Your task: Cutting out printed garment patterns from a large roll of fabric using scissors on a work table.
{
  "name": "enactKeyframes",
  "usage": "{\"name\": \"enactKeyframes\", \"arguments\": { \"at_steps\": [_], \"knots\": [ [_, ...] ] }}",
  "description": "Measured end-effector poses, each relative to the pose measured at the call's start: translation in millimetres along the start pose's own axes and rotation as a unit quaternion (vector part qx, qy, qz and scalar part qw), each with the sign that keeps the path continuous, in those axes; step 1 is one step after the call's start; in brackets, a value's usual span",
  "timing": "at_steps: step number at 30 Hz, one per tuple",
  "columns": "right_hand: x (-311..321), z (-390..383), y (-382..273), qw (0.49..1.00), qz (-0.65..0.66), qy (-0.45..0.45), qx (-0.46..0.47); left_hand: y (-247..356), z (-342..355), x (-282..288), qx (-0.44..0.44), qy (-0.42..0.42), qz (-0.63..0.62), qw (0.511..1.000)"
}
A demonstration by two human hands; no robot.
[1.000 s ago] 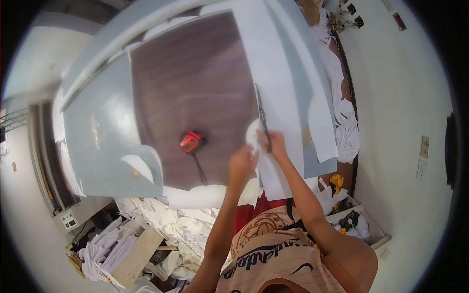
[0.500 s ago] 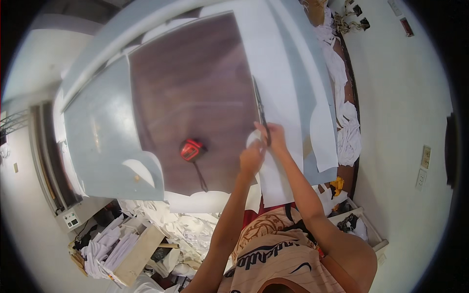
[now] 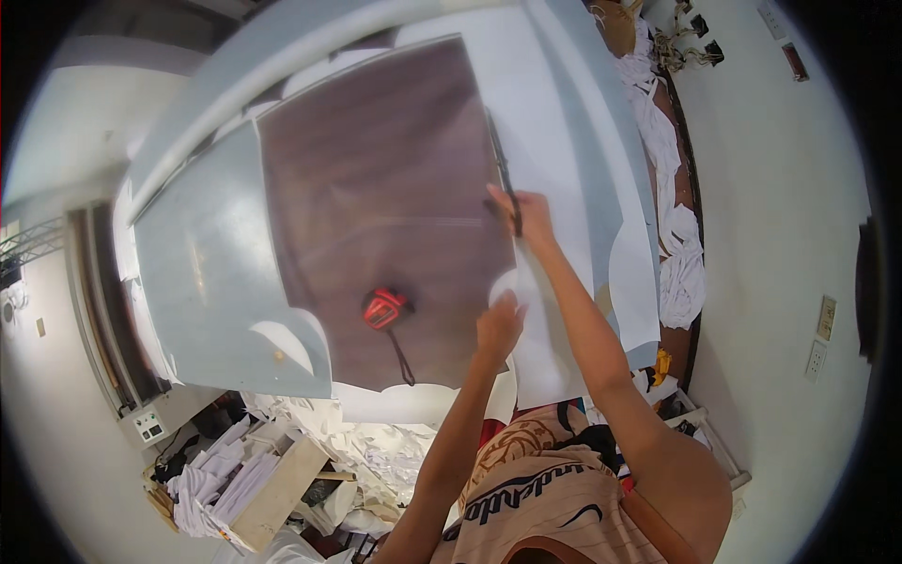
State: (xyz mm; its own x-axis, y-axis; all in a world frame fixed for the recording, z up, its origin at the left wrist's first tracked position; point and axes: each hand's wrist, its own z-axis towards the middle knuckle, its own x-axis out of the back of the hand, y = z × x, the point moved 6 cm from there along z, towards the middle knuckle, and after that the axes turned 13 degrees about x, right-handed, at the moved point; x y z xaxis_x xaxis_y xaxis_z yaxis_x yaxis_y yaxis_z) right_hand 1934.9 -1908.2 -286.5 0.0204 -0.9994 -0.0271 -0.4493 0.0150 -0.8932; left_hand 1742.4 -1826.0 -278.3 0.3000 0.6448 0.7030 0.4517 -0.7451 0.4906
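Note:
A brown sheet (image 3: 376, 169) lies spread on the table over a larger white sheet (image 3: 536, 122). My right hand (image 3: 532, 222) is closed round the handles of dark scissors (image 3: 502, 158); their blades point away from me along the brown sheet's right edge. Nearer my body, my left hand (image 3: 500, 327) is closed with fingertips pinched at the white sheet's curled edge (image 3: 505, 282). On the brown sheet, left of my hands, rests a red and black tape measure (image 3: 383, 309) with a dark wrist strap.
A light blue-grey table surface (image 3: 207, 282) shows at the left, bearing a curved white offcut (image 3: 284, 344). White scraps (image 3: 390, 451) heap below the near edge, beside a wooden box of folded cloth (image 3: 282, 489). Crumpled white material (image 3: 681, 273) lies along the right wall.
My right hand has moved away from my body with the scissors, along the sheet's right edge, widening the gap to my left hand. The whole view has shifted slightly.

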Motion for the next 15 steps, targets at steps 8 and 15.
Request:
{"name": "enactKeyframes", "arguments": {
  "at_steps": [8, 15],
  "knots": [
    [-14, 59, -28, 1.000, -0.008, 0.014, 0.015, -1, 10, 3, 0.009, -0.001, 0.010, 1.000],
    [-18, 109, -57, 0.999, 0.014, 0.004, 0.040, 6, 13, 8, 0.027, -0.024, 0.015, 0.999]
  ]
}}
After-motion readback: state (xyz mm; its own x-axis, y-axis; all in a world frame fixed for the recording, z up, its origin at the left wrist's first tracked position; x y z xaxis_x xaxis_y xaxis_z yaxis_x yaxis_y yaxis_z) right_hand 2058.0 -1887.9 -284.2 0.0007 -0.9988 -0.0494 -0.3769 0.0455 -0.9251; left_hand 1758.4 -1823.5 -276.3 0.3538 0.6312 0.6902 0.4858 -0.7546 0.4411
